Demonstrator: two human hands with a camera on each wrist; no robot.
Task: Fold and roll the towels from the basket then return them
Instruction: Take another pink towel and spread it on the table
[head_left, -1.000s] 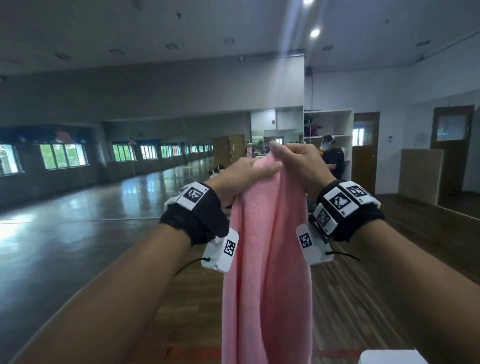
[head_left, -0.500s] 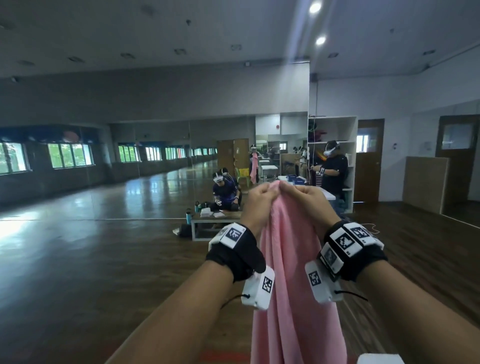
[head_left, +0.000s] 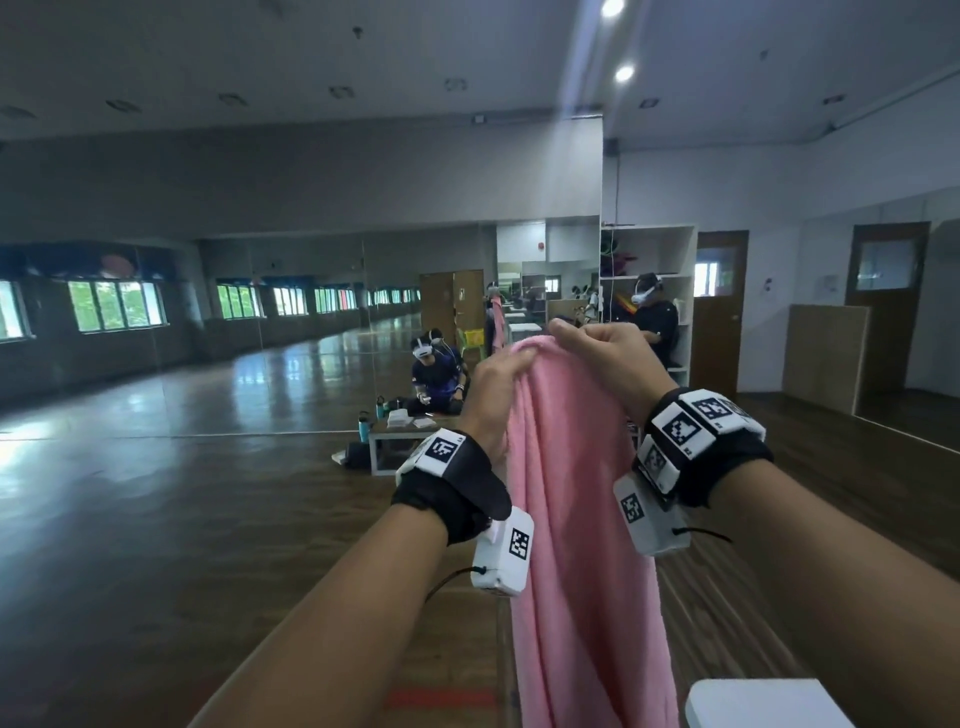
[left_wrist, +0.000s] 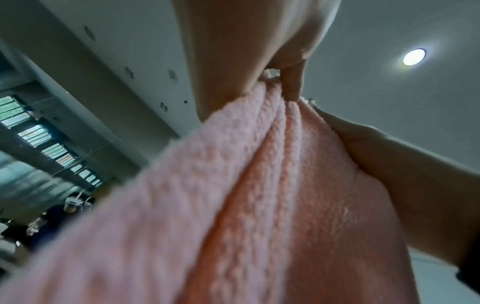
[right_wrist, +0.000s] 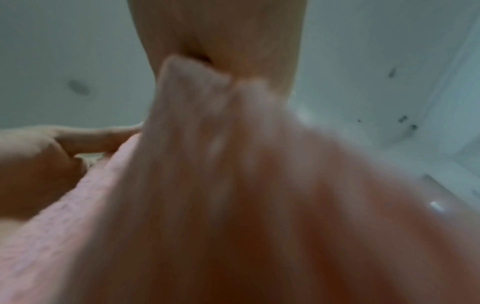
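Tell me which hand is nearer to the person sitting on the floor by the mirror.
Left. The left hand grips the pink towel just right of the seated person in the head view; the right hand grips it farther right.

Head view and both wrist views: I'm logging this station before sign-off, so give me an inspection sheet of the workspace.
Surface: white corner of a table or box at lower right; the rest is out of frame.
Job's things: pink terry towel hangs bunched from its top edge; basket not in view.
Clutter: nothing seen near the hands.
Grippers: left hand and right hand both pinch the towel's top, close together.
Cables: thin black lead at the right wrist unit, another at the left.
Surroundings: dark wooden floor, mirrored wall, white shelving, a seated person.
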